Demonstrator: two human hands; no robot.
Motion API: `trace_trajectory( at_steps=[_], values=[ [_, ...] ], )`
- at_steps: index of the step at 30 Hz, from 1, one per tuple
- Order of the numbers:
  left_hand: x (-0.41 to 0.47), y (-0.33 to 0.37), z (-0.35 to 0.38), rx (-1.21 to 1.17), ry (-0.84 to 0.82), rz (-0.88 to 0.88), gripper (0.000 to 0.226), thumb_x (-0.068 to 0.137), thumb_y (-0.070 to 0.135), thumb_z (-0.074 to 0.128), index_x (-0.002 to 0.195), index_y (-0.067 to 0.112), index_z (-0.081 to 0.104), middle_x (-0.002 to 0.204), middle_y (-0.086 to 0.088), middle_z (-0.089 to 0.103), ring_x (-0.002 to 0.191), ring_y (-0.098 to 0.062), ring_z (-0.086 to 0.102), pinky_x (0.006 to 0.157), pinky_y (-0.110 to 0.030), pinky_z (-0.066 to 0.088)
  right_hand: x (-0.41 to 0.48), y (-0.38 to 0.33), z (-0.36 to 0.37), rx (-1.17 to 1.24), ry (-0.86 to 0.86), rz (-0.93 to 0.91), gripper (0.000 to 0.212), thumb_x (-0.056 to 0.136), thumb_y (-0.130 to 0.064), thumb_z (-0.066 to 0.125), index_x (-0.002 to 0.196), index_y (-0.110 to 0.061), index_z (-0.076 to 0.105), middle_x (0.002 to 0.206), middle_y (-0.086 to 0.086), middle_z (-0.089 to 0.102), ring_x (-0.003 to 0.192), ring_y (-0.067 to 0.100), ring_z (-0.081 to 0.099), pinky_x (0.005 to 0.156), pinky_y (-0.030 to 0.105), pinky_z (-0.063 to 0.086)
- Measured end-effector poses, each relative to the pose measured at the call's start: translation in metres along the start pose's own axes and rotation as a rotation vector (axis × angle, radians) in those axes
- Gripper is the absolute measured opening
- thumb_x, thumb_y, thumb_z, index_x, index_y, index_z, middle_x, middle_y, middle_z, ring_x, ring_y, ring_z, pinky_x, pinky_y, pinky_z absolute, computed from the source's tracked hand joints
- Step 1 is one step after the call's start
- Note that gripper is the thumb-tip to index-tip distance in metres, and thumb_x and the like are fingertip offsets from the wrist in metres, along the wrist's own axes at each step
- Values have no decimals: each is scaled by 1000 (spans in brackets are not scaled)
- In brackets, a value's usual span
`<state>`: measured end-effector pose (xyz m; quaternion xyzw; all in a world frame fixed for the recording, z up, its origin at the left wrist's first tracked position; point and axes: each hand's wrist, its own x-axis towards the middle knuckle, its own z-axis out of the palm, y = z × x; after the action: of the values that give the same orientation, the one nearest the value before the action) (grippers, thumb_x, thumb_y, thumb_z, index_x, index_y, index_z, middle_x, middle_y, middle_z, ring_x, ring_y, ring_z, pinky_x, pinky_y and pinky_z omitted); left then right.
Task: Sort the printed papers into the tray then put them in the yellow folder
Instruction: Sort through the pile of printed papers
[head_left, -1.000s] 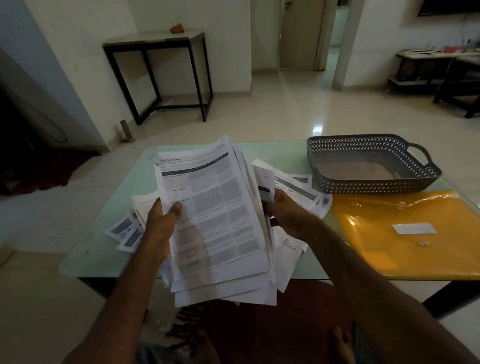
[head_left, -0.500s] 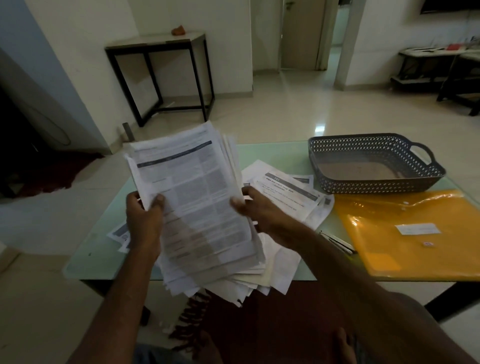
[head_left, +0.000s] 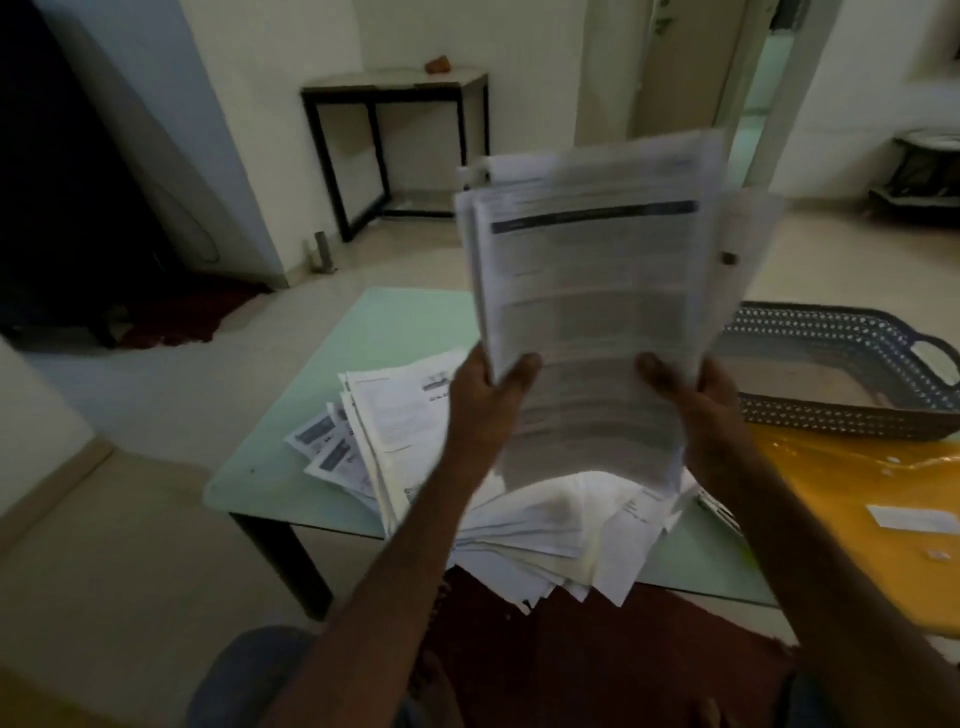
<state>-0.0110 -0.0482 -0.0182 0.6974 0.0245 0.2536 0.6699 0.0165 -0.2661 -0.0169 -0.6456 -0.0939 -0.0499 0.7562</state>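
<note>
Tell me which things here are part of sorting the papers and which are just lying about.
Part of the job: stack of papers gripped by left hand and right hand, loose papers on the table, grey tray, yellow folder.
Just lying about: black side table, small orange thing on it, dark red rug.

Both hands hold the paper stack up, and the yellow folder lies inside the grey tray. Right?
No: the head view shows the yellow folder on the table beside the grey tray, not inside. The left hand and right hand hold the paper stack.
</note>
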Motion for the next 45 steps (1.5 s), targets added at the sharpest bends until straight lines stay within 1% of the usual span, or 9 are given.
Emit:
trace_trajectory(
  at_steps=[3, 6, 9, 12, 19, 29, 36, 40, 45],
  values=[
    [-17, -18, 13, 70, -53, -88, 30, 79, 36, 82, 102, 23, 69, 88, 11, 73, 84, -6, 72, 73, -28, 60, -14, 8, -19, -116, 18, -1, 28, 99, -25, 62, 126, -19, 61, 110, -4, 75, 102, 17, 72, 76, 36, 63],
    [-48, -53, 11, 121, -184, -201, 37, 85, 36, 77, 117, 20, 67, 104, 6, 72, 101, -12, 69, 85, -29, 58, -29, 33, -26, -311, 8, 68, 45, 98, -44, 58, 136, -19, 57, 119, 2, 70, 112, 25, 67, 83, 39, 60],
    [-57, -59, 12, 77, -205, -178, 45, 93, 38, 66, 133, 19, 59, 123, 6, 66, 113, -7, 63, 95, -22, 52, -35, 35, -26, -360, -8, 26, 37, 101, -39, 55, 134, -22, 57, 118, -5, 69, 112, 19, 67, 83, 32, 58],
    [-37, -43, 19, 57, -180, -144, 39, 95, 40, 64, 128, 20, 62, 113, 2, 71, 104, -11, 68, 88, -31, 58, -34, 20, -24, -255, 39, -66, 26, 101, -29, 60, 127, -29, 60, 121, -6, 70, 112, 9, 67, 88, 27, 57],
    [-65, -70, 25, 186, -251, -197, 38, 95, 40, 64, 127, 20, 62, 114, 4, 68, 103, -10, 66, 89, -26, 55, -37, 51, -27, -262, 46, 109, 36, 95, -32, 69, 126, -14, 63, 112, 4, 75, 105, 23, 72, 91, 58, 58],
    [-72, -75, 32, 280, -258, -251, 43, 94, 43, 64, 123, 12, 65, 114, -9, 71, 103, -22, 68, 88, -37, 58, -37, 52, -31, -300, 37, 171, 38, 92, -36, 71, 121, -12, 68, 109, 5, 76, 102, 23, 73, 92, 56, 58],
    [-68, -63, 34, 242, -250, -224, 42, 93, 39, 65, 125, 12, 63, 116, -6, 70, 106, -18, 66, 87, -28, 54, -33, 45, -35, -285, 85, 172, 35, 93, -30, 72, 121, -10, 68, 113, 8, 74, 105, 26, 71, 92, 54, 58],
    [-69, -63, 32, 192, -255, -239, 46, 89, 31, 72, 129, 14, 58, 121, -4, 68, 104, -9, 62, 74, -6, 48, -34, 49, -34, -322, 112, 191, 19, 93, -22, 73, 110, -22, 66, 113, 7, 72, 100, 20, 69, 93, 49, 57],
    [-38, -31, 24, -18, -152, -212, 43, 84, 36, 78, 120, 18, 63, 108, 0, 72, 94, -13, 71, 78, -34, 62, -31, 37, -33, -174, 68, 174, 53, 83, -29, 78, 128, -7, 62, 123, 10, 70, 112, 25, 69, 93, 46, 57]
  ],
)
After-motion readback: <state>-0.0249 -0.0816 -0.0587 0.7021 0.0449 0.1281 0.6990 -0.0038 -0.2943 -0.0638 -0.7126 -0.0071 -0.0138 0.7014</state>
